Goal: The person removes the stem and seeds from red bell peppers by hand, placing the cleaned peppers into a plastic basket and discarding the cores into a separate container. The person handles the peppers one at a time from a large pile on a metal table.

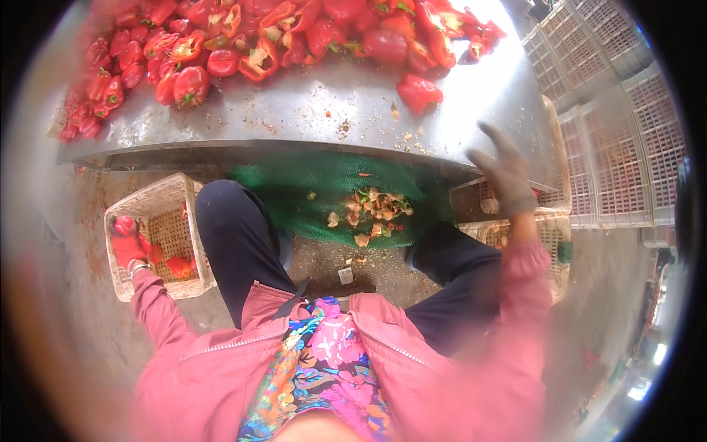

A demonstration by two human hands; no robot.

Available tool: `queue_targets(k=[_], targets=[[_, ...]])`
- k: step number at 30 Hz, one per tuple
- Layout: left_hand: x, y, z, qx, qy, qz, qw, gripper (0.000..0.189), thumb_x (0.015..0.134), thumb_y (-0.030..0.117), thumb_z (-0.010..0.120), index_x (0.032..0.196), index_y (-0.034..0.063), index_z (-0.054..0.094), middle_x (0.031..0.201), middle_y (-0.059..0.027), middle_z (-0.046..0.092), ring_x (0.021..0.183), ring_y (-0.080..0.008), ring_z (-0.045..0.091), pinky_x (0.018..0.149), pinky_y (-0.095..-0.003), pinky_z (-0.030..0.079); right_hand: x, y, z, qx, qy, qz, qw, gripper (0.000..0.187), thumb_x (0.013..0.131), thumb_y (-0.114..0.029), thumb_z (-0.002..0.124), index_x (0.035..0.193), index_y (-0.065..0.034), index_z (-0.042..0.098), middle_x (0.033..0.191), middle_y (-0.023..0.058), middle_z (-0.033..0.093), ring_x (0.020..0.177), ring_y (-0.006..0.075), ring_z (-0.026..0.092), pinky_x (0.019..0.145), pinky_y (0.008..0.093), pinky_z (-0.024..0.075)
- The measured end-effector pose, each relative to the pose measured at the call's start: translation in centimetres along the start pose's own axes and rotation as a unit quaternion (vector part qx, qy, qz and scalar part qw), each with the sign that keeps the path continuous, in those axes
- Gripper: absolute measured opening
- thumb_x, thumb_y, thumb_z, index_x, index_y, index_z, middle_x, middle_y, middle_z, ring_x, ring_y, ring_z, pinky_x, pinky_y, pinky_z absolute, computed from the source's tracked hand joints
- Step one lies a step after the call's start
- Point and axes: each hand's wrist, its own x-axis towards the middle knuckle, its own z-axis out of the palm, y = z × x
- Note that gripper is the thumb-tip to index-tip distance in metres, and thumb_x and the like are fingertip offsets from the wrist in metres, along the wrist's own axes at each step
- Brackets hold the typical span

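Observation:
My left hand (127, 246), in a red glove, is over the white plastic crate (157, 193) on the left, with a piece of red bell pepper (124, 225) at its fingers. More red pepper pieces (178, 267) lie in that crate. My right hand (505, 171), in a dirty grey-brown glove, hovers near the front right edge of the metal table (331, 130). Its thumb and finger are spread, with nothing seen between them. A large heap of red bell peppers (223, 62), some cut open, covers the back of the table. One pepper (420, 94) lies nearer its front.
Green netting (298, 204) below the table holds pepper cores and scraps (378, 207). A crate (544, 235) stands beside my right leg. Stacked white plastic crates (607, 154) are at the right. Seeds and bits litter the floor between my feet.

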Motion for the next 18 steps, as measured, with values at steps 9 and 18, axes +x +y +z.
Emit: queue_targets(k=[9, 18], targets=[[-1.4, 18.3, 2.7, -0.460, -0.235, 0.165, 0.840, 0.041, 0.092, 0.012, 0.073, 0.130, 0.0003, 0.063, 0.107, -0.0113, 0.069, 0.091, -0.0214, 0.067, 0.078, -0.0345, 0.056, 14.2, -2.4, 13.2, -0.124, -0.013, 0.043, 0.991, 0.066, 0.085, -0.045, 0.075, 0.145, -0.0233, 0.056, 0.134, 0.0203, 0.062, 0.125, 0.0419, 0.060, 0.106, 0.0468, 0.0497], [-15.9, 37.2, 17.3, -0.309, -0.259, 0.445, 0.800, 0.027, 0.095, 0.014, 0.062, 0.116, -0.0014, 0.071, 0.111, -0.0178, 0.070, 0.104, -0.0252, 0.069, 0.093, -0.0383, 0.055, 4.3, -1.6, 1.7, 0.768, -0.094, 0.165, 0.611, 0.066, 0.093, -0.053, 0.054, 0.131, 0.0000, 0.061, 0.108, 0.0188, 0.072, 0.090, 0.0307, 0.073, 0.079, 0.0443, 0.0600]])
